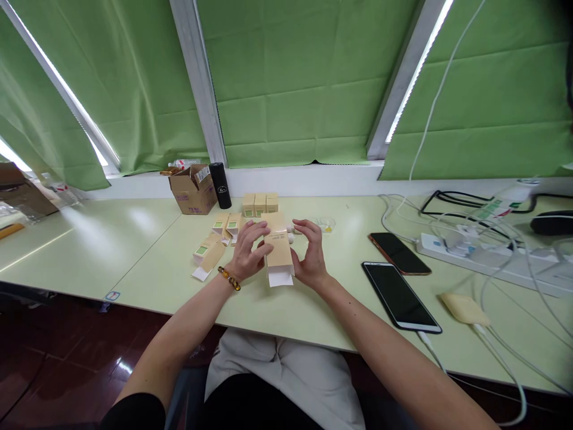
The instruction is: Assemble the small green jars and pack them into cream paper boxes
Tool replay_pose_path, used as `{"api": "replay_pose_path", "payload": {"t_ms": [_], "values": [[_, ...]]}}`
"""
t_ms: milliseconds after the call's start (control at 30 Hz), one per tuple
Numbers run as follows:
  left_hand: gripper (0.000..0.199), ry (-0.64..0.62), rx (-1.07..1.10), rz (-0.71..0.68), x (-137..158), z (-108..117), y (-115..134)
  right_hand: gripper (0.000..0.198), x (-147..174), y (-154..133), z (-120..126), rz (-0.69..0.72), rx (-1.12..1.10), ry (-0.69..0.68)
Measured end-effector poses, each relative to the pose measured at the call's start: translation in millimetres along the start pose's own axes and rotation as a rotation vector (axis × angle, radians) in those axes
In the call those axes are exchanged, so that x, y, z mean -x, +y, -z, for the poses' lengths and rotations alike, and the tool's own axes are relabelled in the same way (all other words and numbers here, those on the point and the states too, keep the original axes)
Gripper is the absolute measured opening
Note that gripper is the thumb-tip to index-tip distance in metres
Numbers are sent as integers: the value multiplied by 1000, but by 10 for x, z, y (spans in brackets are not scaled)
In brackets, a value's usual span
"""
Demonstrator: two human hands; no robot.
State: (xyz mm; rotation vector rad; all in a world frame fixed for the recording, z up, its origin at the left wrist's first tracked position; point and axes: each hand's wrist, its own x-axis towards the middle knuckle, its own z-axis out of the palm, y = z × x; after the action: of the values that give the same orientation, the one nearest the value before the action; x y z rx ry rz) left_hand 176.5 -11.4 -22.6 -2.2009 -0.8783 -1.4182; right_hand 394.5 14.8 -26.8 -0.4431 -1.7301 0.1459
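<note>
A small beige cardboard box [278, 246] with fine print stands in front of me, its white end flap [280, 278] hanging out at the near end. My left hand [248, 252] grips it at the left, thumb against its face and fingers curled by its upper edge. Close to the box's right side is my right hand [310, 255], with thumb and fingers apart; whether the thumb touches the box is hard to tell. Small white round items [290, 234] show partly behind the box. To the left lie several similar boxes with green labels, including one tilted box [208, 254] with its flap out.
Three boxes [260, 204] stand in a row farther back. Behind them are an open brown carton [193, 190] and a black cylinder [219, 186]. Clear plastic pieces [327, 225], two phones [400, 296], a power strip [487, 263] and tangled cables occupy the right.
</note>
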Motion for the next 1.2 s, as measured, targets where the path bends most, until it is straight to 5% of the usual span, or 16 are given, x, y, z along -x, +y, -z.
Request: {"api": "replay_pose_path", "payload": {"t_ms": [167,333,433,600,767,967,1200], "values": [[6,-115,-7,58,35,-2,-15,54,-16,-15,1,-27,5,2],[10,-84,-34,70,-10,-8,33,60,8,0,9,-72,-28,-17],[30,-52,8,146,-65,-8,99,68,7,-6,10,-52,-63,-15],[68,-20,396,438,-112,-80,144,62,-9,-46,-27,-213,-231,3],[86,-16,762,704,-117,-159,133,61,-4,-63,-47,-397,-358,-33],[84,-30,884,795,-120,-189,149,44,4,-28,-21,-463,-355,-123],[62,-21,600,665,-126,-139,181,43,-25,-6,10,-508,-369,-96]]}}
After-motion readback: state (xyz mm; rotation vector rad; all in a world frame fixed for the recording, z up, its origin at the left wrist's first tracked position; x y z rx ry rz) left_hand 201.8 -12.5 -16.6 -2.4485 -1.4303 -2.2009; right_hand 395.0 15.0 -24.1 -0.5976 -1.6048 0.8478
